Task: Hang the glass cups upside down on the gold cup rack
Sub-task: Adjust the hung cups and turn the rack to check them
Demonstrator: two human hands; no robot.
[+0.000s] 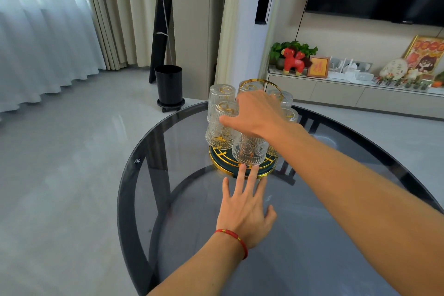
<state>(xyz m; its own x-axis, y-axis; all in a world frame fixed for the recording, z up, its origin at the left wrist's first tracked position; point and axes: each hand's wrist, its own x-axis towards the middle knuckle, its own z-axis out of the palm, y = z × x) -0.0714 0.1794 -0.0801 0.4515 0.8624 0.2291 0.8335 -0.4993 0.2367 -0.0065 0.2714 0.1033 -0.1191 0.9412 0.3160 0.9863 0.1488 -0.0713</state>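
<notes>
The gold cup rack (242, 174) with a dark green round base stands on the smoked-glass table (182, 190). Several ribbed glass cups hang upside down on its pegs, among them one at the back left (219, 96) and one at the left (217, 132). My right hand (258, 115) grips the top of the nearest upside-down cup (249, 151), which sits low over the base. My left hand (245, 206), with a red string bracelet, lies flat on the table, fingers spread, fingertips touching the base's front rim.
The table is round with a dark rim and a lower shelf visible through the glass. A black bin (168, 85) stands on the floor behind it. A TV cabinet (336, 90) with ornaments runs along the right wall.
</notes>
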